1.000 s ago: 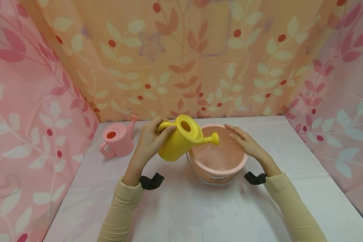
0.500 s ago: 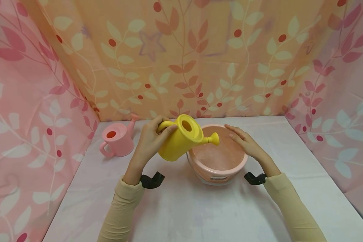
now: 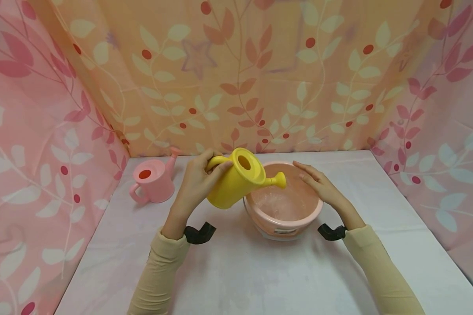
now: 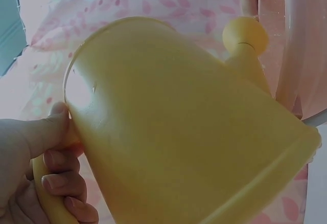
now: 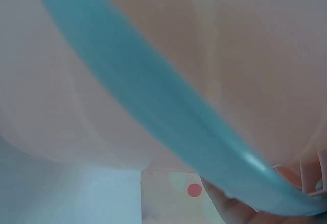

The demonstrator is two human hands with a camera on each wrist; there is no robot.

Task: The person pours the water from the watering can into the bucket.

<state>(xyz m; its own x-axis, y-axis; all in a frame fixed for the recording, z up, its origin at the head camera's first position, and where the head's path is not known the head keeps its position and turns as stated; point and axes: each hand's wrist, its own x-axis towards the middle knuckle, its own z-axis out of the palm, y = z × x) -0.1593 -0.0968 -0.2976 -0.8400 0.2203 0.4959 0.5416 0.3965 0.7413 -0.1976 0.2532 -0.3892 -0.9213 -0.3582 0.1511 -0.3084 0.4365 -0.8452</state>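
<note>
My left hand point(image 3: 199, 177) grips the handle of a yellow watering can point(image 3: 232, 186). In the left wrist view its fingers point(image 4: 64, 183) curl round the handle, with the thumb on top. The can is tilted to the right, its spout and round rose over a pink basin point(image 3: 285, 224). Faint bubbles and ripples show on the water inside the basin. My right hand point(image 3: 319, 183) holds the basin's far right rim, thumb inside and fingers along the outside. In the right wrist view the rim point(image 5: 148, 91) looks bluish, and the hand is mostly hidden behind it.
A pink watering can point(image 3: 154, 183) stands on the white-covered table point(image 3: 236, 271) at the back left, its spout pointing back and right. Leaf-patterned curtains point(image 3: 240, 87) close off the back and both sides.
The hands and the basin stay almost in place, the yellow can still tilted. The marks on the water in the basin shift between frames.
</note>
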